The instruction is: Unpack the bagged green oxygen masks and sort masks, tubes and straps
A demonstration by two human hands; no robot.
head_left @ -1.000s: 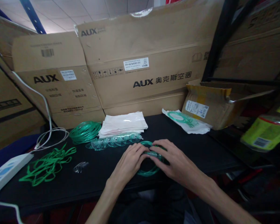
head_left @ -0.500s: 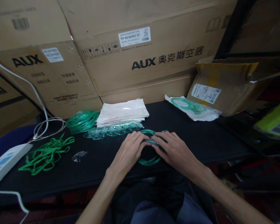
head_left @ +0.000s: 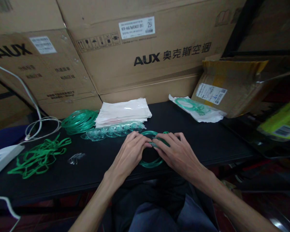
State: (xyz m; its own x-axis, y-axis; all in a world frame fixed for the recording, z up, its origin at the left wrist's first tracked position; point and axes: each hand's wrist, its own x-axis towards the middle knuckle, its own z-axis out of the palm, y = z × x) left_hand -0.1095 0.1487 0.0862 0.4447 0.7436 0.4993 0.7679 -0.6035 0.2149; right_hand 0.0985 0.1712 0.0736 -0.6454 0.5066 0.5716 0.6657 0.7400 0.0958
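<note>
A coil of green clear tubing point(head_left: 151, 163) lies on the black table in front of me. My left hand point(head_left: 134, 146) is closed on the tubing at the coil's left side, thumb and fingers pinching. From the other side my right hand point(head_left: 172, 148) grips the tubing too, its fingertips close to those of the left. A short stretch of tube shows between the two hands; the rest there is covered by my fingers. Just behind lies a row of overlapping clear green masks point(head_left: 113, 131), beside a stack of white pouches point(head_left: 124, 111).
At left lie a thick bundle of green tubing point(head_left: 79, 121), tangled green elastic straps point(head_left: 40, 158), small clear-and-metal strips point(head_left: 76, 158) and a white power strip point(head_left: 4, 159). A packed pouch point(head_left: 198, 109) leans by an open carton point(head_left: 232, 87). Large AUX boxes point(head_left: 145, 75) wall the back.
The view has shifted slightly, so the table's things sit further left and a little higher. Both hands still hold the tubing; the right fingers have shifted a little along it.
</note>
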